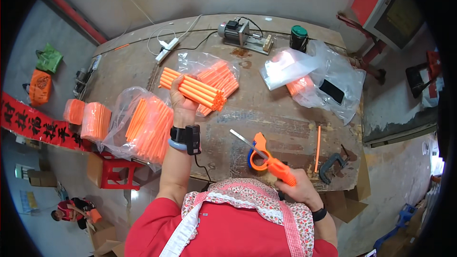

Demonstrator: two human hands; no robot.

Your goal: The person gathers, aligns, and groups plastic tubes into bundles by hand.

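Note:
My left hand [183,97] is wrapped round a bundle of thin orange tubes [202,92], held slantwise above the table. Behind and partly under the bundle, more orange tubes [221,77] lie in a clear plastic bag. My right hand [301,188], near the front edge, grips the orange handle of a tool [282,170] with a long, narrow metal blade that points away to the left. Just beside that blade lies an orange and blue tape dispenser [257,163], partly covered by the tool. A larger bag of orange tubes [151,126] rests left of my left forearm.
Smaller orange bundles [96,121] stand at the left edge. At the back are a motor [233,29], a power strip [167,50] and a green-lidded cup [298,37]. Right lie plastic bags, a phone [332,91], a single tube [318,150] and a clamp [332,167]. Someone sits lower left.

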